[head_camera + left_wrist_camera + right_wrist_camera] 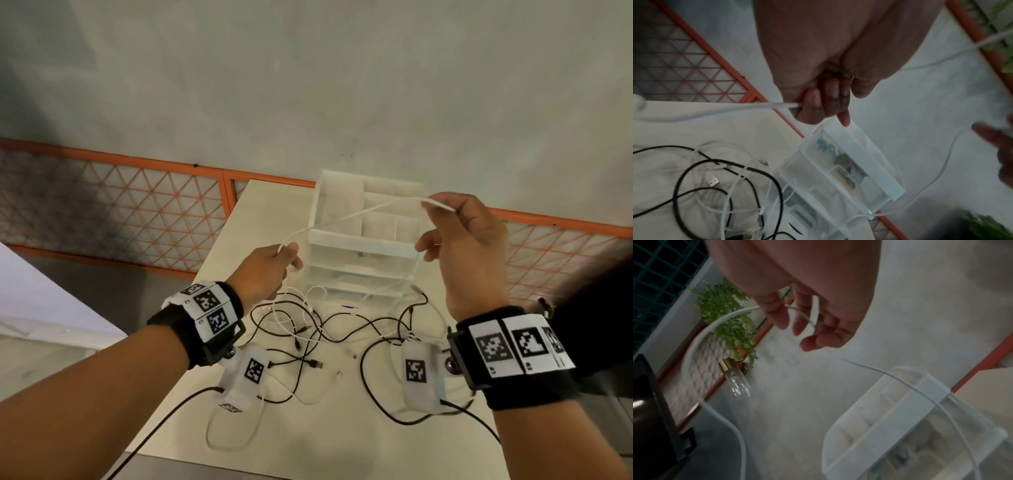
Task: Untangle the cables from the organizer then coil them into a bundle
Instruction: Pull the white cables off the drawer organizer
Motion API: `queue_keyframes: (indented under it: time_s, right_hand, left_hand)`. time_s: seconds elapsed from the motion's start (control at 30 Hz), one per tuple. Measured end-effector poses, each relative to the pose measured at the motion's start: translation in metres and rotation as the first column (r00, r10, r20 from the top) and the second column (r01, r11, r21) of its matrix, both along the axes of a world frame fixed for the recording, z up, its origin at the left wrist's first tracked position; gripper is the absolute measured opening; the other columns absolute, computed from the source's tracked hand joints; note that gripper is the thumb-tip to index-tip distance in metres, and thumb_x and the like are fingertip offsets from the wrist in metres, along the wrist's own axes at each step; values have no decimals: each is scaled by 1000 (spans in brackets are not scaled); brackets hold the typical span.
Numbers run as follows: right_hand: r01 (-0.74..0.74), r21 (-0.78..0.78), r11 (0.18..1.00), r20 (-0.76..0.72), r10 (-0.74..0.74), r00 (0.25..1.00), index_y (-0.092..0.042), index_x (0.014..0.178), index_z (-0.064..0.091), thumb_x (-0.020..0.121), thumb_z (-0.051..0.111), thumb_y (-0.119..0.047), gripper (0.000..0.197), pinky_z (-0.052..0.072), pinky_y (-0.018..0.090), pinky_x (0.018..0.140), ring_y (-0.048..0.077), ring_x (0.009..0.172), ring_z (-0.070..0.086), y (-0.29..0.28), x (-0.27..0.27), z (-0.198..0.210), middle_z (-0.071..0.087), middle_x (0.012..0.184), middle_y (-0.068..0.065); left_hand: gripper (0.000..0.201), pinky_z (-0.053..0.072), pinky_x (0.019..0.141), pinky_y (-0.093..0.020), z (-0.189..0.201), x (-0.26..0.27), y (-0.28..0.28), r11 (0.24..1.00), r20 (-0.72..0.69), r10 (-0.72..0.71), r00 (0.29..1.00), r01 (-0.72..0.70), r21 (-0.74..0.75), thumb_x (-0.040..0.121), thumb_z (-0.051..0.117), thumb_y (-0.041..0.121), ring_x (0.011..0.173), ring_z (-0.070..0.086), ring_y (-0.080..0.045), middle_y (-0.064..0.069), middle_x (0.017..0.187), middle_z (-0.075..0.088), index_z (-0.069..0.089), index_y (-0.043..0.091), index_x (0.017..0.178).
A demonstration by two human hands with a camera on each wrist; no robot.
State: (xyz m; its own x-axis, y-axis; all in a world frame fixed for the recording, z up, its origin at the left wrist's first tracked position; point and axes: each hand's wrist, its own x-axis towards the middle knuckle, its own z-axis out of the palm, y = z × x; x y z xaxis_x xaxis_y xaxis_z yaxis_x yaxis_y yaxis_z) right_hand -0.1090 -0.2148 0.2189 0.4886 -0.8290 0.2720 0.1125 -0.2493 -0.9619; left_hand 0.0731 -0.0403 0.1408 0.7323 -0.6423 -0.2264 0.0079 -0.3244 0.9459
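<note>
Mid-frame, a left hand point(265, 270) and right hand point(469, 246) each pinch a white cable point(359, 212) in curled fingers, stretched above the clear organizer point(346, 240); its trailing length could snag the tabletop point(342, 442) tangle of cables point(329, 329) and topple the organizer.

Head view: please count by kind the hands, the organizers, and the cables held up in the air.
Hands: 2 (left hand, right hand)
Organizers: 1 (organizer)
Cables held up: 1 (white cable, held by both hands)
Total: 4
</note>
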Motion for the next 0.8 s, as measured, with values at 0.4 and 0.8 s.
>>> queue_keyframes:
  time_s: [0.4,0.8]
  right_hand:
    - [226,44,973,-156,-216,964,-27,126,59,96,58,-19,31,50,28,57,13,63,70,-86,12,0,62,125,-9]
    - [74,9,997,-168,-71,983,-40,117,60,90,55,-6,44,50,31,58,23,78,74,-115,9,-21,55,145,7]
  left_hand:
    - [65,28,51,-21,-56,-4,41,784,138,-327,935,187,592,102,22,55,47,35,-6,6,49,38,65,11,81]
    - [40,17,43,-18,-69,5,42,955,-20,-2,1000,8,298,103,41,37,39,19,-13,1,54,31,64,7,90]
